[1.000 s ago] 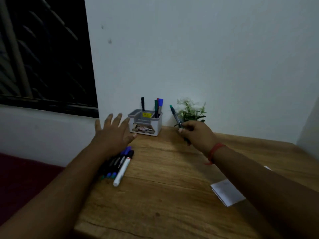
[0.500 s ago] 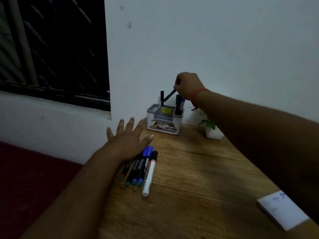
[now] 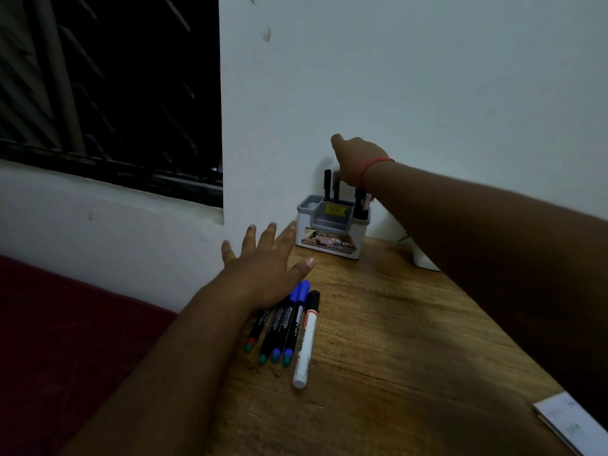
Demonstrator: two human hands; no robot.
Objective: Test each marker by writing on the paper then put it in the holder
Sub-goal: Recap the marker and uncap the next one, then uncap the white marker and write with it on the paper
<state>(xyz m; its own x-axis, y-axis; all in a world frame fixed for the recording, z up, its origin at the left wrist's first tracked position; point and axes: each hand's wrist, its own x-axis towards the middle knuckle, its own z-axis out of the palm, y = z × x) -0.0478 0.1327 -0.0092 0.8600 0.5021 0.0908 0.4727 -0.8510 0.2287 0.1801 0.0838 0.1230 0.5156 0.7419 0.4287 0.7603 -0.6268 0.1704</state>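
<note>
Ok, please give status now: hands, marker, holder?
Right hand lowering marker into holder. Left hand flat over spare markers. Nothing blocking.

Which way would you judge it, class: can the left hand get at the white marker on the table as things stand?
Probably yes. The left hand lies flat on the dark markers, and the white marker lies uncovered right beside them, nothing between.

Head view, downward over desk (image 3: 378, 324)
</note>
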